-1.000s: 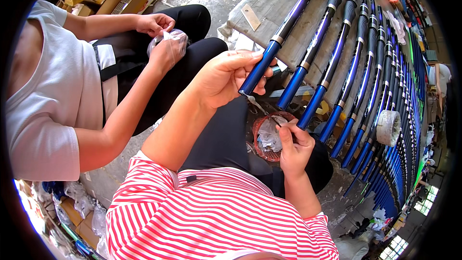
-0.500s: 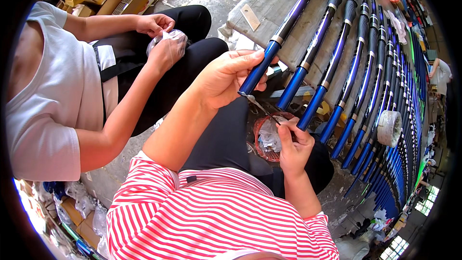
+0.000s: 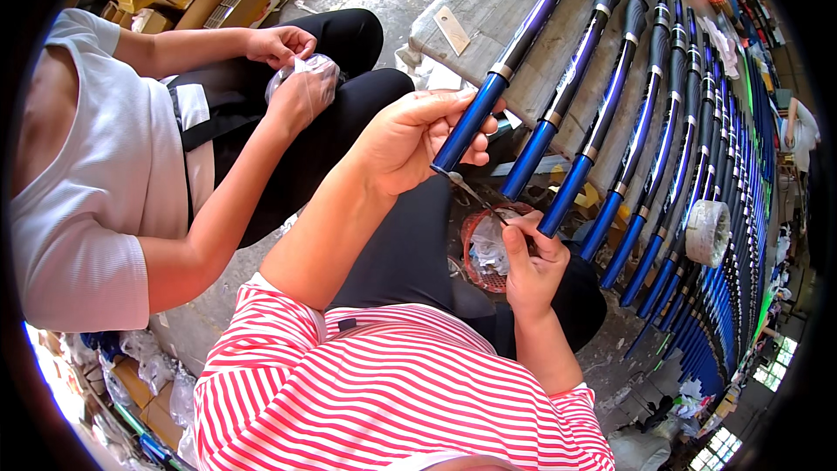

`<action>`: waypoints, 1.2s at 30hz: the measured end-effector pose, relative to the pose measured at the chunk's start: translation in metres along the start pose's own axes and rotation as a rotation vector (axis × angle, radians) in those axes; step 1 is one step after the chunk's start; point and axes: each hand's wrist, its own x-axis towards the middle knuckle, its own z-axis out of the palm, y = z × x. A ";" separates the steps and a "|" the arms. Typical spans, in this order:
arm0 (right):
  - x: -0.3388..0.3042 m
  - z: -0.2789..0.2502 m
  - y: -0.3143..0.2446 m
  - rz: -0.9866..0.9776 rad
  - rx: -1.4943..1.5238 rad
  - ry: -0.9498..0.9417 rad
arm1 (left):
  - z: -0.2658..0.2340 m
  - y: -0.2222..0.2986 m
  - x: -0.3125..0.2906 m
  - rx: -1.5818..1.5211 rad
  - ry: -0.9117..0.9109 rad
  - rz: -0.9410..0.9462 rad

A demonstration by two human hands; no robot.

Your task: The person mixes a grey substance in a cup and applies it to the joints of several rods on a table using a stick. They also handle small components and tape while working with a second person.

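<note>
Fingers of the left hand now show more beyond the rod than half a second ago; otherwise the two hands have barely moved. On the left sits a co-worker, hands around a clear plastic bag. To the right, the left hand grasps the rod near its blue end, thumb above, fingers curled beneath. That end juts off the table and points near and left; the rod's long axis slants away, far and right, across the tabletop. A thin stick runs from just by that end to the right hand, pinched between thumb and fingers. Behind it stands a red basket. Farther right, more rods lie in a row, a tape roll among them.
</note>
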 end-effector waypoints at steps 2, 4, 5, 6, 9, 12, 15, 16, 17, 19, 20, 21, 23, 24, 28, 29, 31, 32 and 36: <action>0.002 0.001 0.004 -0.050 0.011 0.001 | -0.005 -0.003 0.002 -0.003 -0.035 0.018; 0.002 0.001 0.003 -0.074 0.018 0.002 | -0.011 -0.005 0.004 -0.006 -0.102 0.035; 0.002 0.002 0.001 -0.069 0.020 0.001 | -0.015 -0.006 0.005 -0.010 -0.149 0.042; 0.002 0.002 0.002 -0.064 0.022 0.000 | -0.017 -0.006 0.006 -0.013 -0.195 0.048; 0.002 0.000 0.005 -0.053 0.024 0.005 | -0.010 -0.003 0.003 -0.074 -0.109 -0.015; 0.002 -0.002 0.007 -0.070 0.007 0.005 | -0.010 -0.005 0.004 -0.131 -0.126 -0.027; 0.001 -0.001 0.004 -0.047 0.014 0.010 | -0.015 -0.010 0.007 -0.114 -0.190 0.046; 0.001 -0.001 0.004 -0.050 0.012 0.012 | -0.015 -0.010 0.007 -0.141 -0.188 0.033; 0.001 -0.001 0.004 -0.053 0.011 0.014 | -0.014 -0.009 0.006 -0.167 -0.186 0.020; 0.001 -0.001 0.004 -0.056 0.002 0.016 | -0.010 -0.008 0.005 -0.205 -0.181 -0.010; 0.002 -0.001 0.004 -0.057 -0.006 0.014 | -0.007 -0.007 0.005 -0.216 -0.178 -0.026; 0.002 -0.001 0.003 -0.059 -0.013 0.010 | -0.005 -0.007 0.004 -0.227 -0.175 -0.040; 0.000 -0.002 0.003 -0.030 -0.037 0.023 | -0.022 -0.015 0.009 -0.249 -0.257 -0.019; 0.000 -0.003 0.004 -0.016 -0.047 0.030 | -0.024 -0.016 0.011 -0.258 -0.299 -0.010; -0.006 -0.018 0.018 0.016 -0.096 0.030 | -0.014 -0.013 0.006 -0.261 -0.218 -0.054; -0.009 -0.024 0.021 0.004 -0.109 0.034 | -0.011 -0.013 0.006 -0.242 -0.212 -0.065; -0.018 -0.040 0.031 0.000 -0.145 0.023 | -0.012 -0.014 0.005 -0.182 -0.144 -0.061; -0.025 -0.053 0.039 0.011 -0.173 0.016 | -0.024 -0.017 0.006 -0.146 -0.085 -0.053; -0.060 -0.118 0.078 0.057 -0.277 0.062 | -0.073 -0.041 -0.009 0.138 0.301 0.008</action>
